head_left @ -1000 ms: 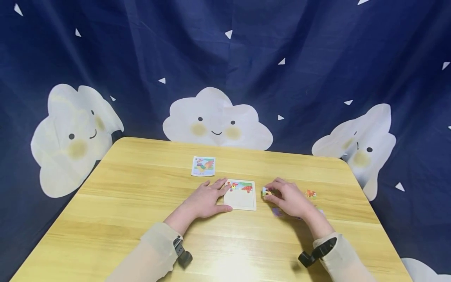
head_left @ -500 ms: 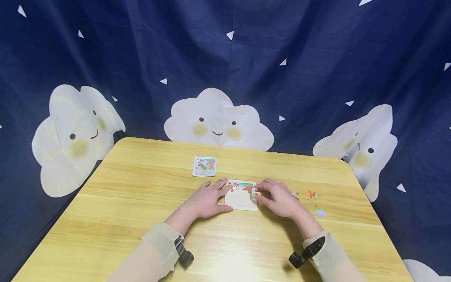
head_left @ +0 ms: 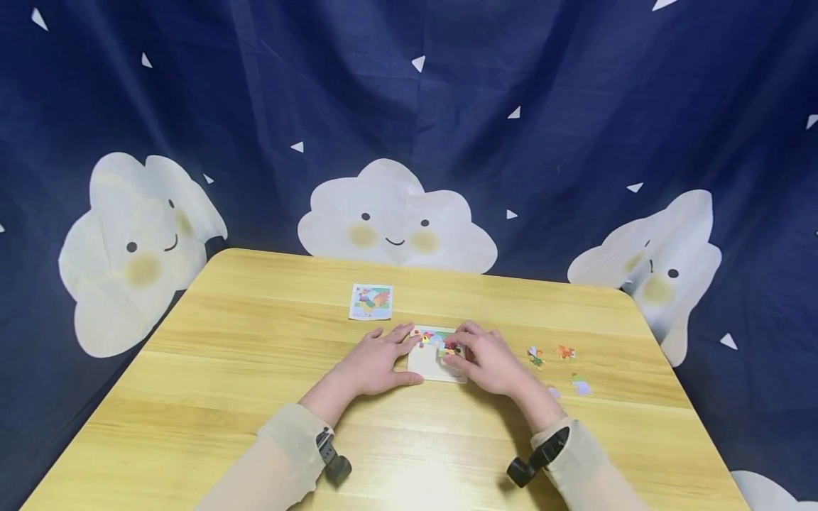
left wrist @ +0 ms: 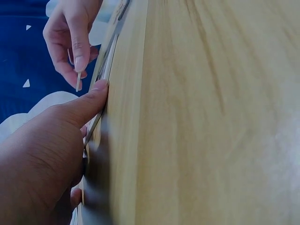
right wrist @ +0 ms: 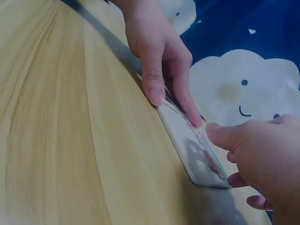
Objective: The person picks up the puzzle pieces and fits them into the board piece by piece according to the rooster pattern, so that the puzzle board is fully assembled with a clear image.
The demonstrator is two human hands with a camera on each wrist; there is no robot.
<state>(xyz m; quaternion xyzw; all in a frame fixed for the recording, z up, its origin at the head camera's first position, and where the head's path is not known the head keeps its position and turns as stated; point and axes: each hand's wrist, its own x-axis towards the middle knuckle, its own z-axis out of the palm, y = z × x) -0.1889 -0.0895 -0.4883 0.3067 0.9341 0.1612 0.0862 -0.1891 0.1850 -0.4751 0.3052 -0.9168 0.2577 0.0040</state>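
Observation:
A square puzzle tray (head_left: 434,367) lies on the table, its top row filled with colourful pieces (head_left: 436,336) and its lower part bare white. My left hand (head_left: 373,363) rests at the tray's left side, thumb and fingers extended; the right wrist view shows its thumb and fingertips on the tray's edge (right wrist: 174,129). Between thumb and fingers, my right hand (head_left: 488,362) pinches a puzzle piece (head_left: 449,350) over the tray's right part. Seen from the left wrist, that piece is a thin upright edge (left wrist: 78,80) above the tray.
Several loose puzzle pieces lie to the right, among them an orange one (head_left: 565,352), a green one (head_left: 535,359) and a purple one (head_left: 581,385). A picture card of a rooster (head_left: 371,302) lies behind the tray. A dark blue curtain (head_left: 543,142) hangs behind the table.
My right hand has carried the puzzle piece leftward from beside the tray to over it, uncovering loose pieces at the right. The left hand has stayed on the tray's edge.

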